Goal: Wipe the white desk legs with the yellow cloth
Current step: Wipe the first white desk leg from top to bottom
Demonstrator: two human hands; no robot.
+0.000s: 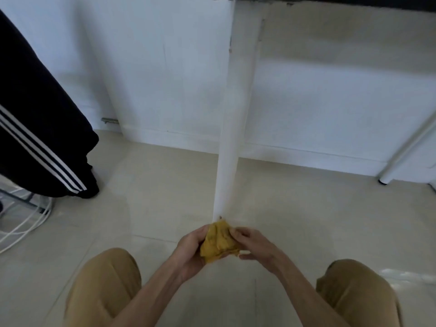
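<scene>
A white desk leg (236,109) runs from the dark desktop at the top down to the tiled floor in the middle of the view. Just in front of its foot I hold a bunched yellow cloth (219,241) between both hands. My left hand (190,250) grips the cloth's left side and my right hand (253,244) pinches its right side. The cloth hides the very bottom of the leg. A second white desk leg (405,149) slants down at the far right.
Another person's dark trouser leg with white stripes (40,128) stands at the left. White cables (26,223) lie on the floor at the lower left. A white wall and skirting run behind the legs. My knees in tan shorts frame the bottom.
</scene>
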